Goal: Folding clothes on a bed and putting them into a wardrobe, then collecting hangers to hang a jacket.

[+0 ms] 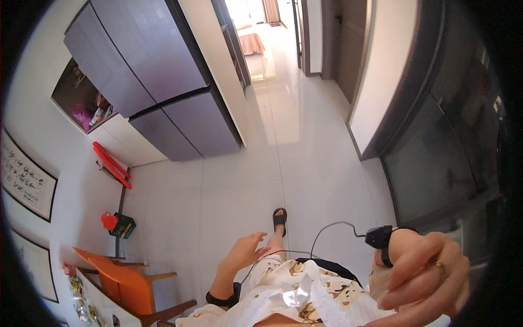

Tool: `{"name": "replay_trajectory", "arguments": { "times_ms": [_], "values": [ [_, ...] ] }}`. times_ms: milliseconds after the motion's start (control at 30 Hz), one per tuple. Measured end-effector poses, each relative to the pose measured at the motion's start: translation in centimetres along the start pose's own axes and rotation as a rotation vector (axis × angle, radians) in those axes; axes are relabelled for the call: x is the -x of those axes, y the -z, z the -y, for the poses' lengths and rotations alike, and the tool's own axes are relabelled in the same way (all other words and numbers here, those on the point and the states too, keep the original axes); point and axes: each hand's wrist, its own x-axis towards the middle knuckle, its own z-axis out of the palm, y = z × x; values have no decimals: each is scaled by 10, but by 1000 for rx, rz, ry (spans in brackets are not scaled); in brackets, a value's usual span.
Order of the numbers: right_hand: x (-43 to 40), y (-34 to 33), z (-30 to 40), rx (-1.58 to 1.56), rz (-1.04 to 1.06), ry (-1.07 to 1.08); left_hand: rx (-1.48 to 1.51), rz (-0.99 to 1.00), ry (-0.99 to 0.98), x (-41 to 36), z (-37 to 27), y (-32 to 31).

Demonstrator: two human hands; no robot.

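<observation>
My left hand [245,251] is held in front of my body at the lower middle, its fingers apart with nothing in them. A black band with a cable sits on that wrist. My right hand [429,278] is raised near the camera at the lower right, its fingers curled; whether something lies inside them cannot be told. A ring is on one finger. The right wrist carries a black device [378,238] on a strap, with a cable running from it. Below the hands are patterned light clothing [302,282] and one foot in a black sandal [279,220] on the tiled floor.
A grey refrigerator [151,53] stands at the upper left beside an open shelf [61,98]. An orange chair [122,286] is by a table [102,304] with small items. A dark green box [124,225] and red long objects [110,163] lean near the wall. A dark glass door [433,163] is right.
</observation>
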Motion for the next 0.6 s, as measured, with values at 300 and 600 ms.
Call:
{"name": "replay_trajectory", "arguments": {
  "times_ms": [300, 600],
  "values": [
    [-55, 81, -196, -42, -6, -136, -105, -39, -84, -232, 60, 116],
    [-53, 181, -427, -901, 69, -36, -257, 127, -284, -490, 29, 215]
  ]
}}
